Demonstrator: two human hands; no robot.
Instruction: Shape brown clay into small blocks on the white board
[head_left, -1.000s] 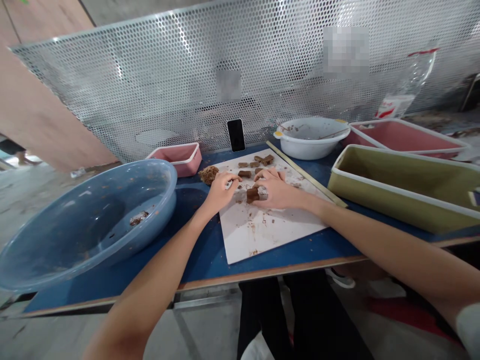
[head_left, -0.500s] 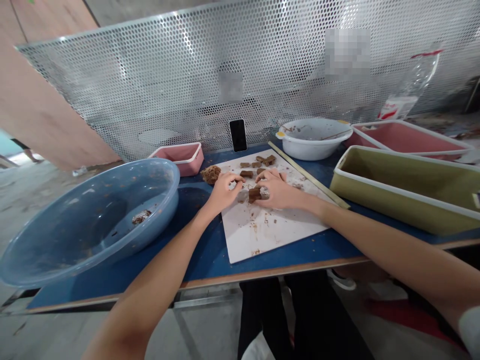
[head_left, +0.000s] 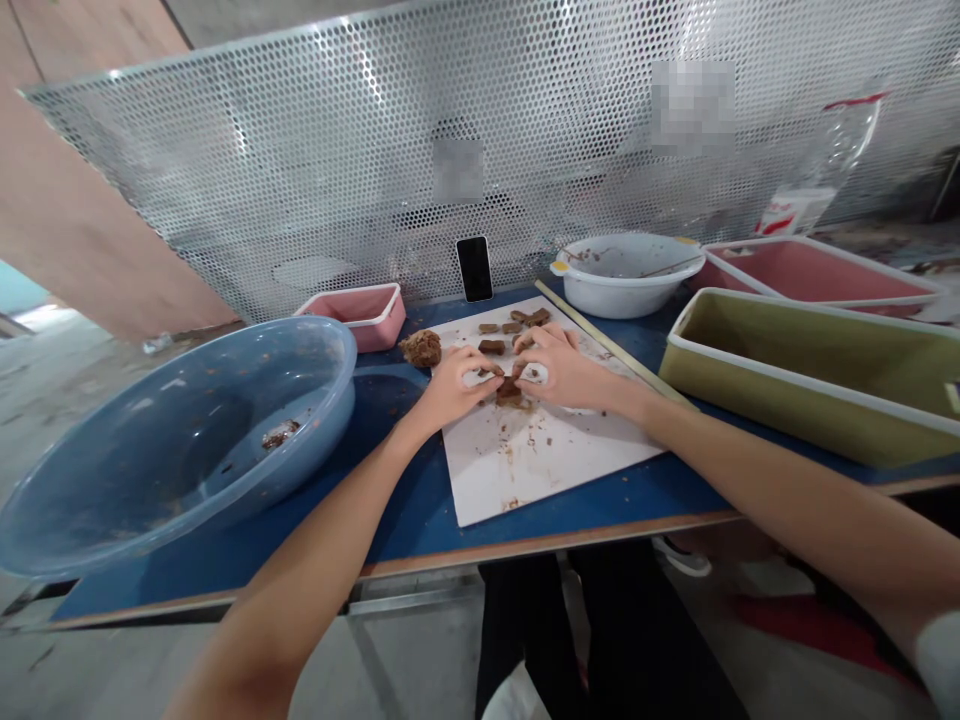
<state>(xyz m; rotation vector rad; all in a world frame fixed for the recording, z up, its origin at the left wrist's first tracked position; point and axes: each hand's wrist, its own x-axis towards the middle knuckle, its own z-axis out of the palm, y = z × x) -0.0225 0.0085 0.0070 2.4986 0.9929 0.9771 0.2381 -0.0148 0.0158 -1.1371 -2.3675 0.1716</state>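
Observation:
Over the white board (head_left: pixel 487 480), my left hand (head_left: pixel 459 382) and my right hand (head_left: pixel 556 365) meet at a small brown clay-like block (head_left: pixel 511 394). Thumb and fingers of each are curled, their tips pressed to the block's upper part from both sides. Fingertips partly hide it. Behind my hands, more brown pieces lie on the board, among them a short one (head_left: pixel 491 347) and a cluster (head_left: pixel 534 317). A rough brown lump (head_left: pixel 421 348) sits by the board's left edge. Crumbs are scattered on the board in front of the block.
A large blue basin (head_left: pixel 315 460) stands left, a small pink tub (head_left: pixel 386 318) behind it. A phone (head_left: pixel 474 268) leans upright against the perforated metal screen (head_left: pixel 337 180). Along the right are a yellowish stick (head_left: pixel 615 348), a white basin (head_left: pixel 622 297), a green trough (head_left: pixel 795 385) and a pink tray (head_left: pixel 825 272).
My left hand has moved right and slightly down onto the block. My right hand's fingers have shifted up to the block's top edge. The other pieces have stayed in place.

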